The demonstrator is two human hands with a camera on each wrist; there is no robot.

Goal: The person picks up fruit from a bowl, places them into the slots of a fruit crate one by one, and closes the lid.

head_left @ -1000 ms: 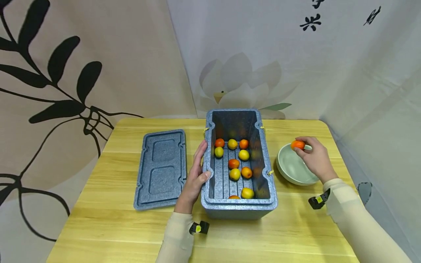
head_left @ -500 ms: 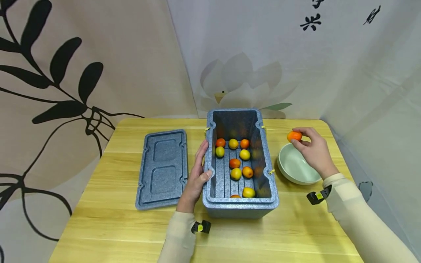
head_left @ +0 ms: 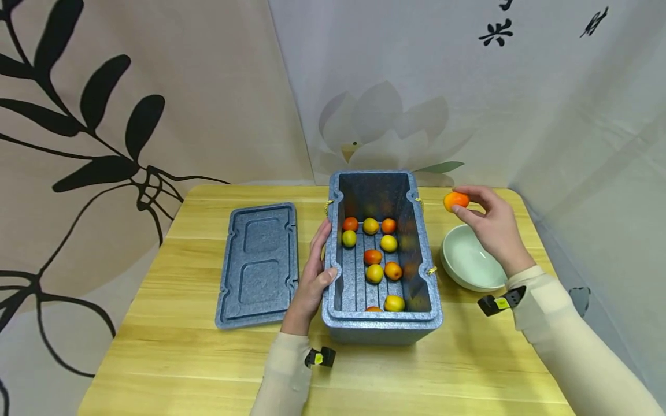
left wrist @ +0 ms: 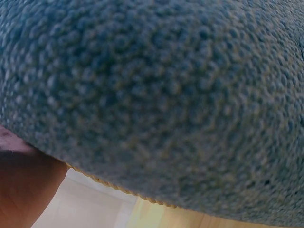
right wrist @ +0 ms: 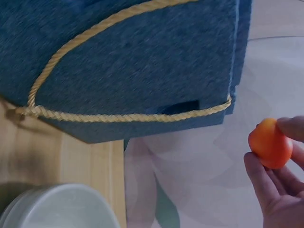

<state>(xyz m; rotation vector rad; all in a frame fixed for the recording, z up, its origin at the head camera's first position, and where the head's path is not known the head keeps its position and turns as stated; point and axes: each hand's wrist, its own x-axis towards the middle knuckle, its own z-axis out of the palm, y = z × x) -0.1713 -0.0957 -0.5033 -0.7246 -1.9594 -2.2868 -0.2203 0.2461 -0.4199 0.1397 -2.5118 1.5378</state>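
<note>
The right hand (head_left: 491, 225) pinches a small orange-red fruit (head_left: 456, 201) between thumb and fingers. It is above the table, beyond the pale green bowl (head_left: 470, 263) and right of the grey-blue foam box (head_left: 382, 319). In the right wrist view the fruit (right wrist: 270, 145) shows a yellowish top. The left hand (head_left: 310, 283) holds the box's left wall, its thumb on the rim and its fingers along the outside. Several small red, orange and yellow fruits lie on the box's ribbed floor, among them a yellow fruit (head_left: 374, 273). Foam fills most of the left wrist view.
A flat grey-blue lid (head_left: 260, 289) lies left of the box on the wooden table (head_left: 171, 323). A yellow rope handle (right wrist: 118, 118) runs along the box's side. Behind the table hangs a printed cloth (head_left: 229, 86).
The right hand has lifted the orange-red fruit from over the bowl and carried it up and leftward toward the box. The left hand stays on the box wall.
</note>
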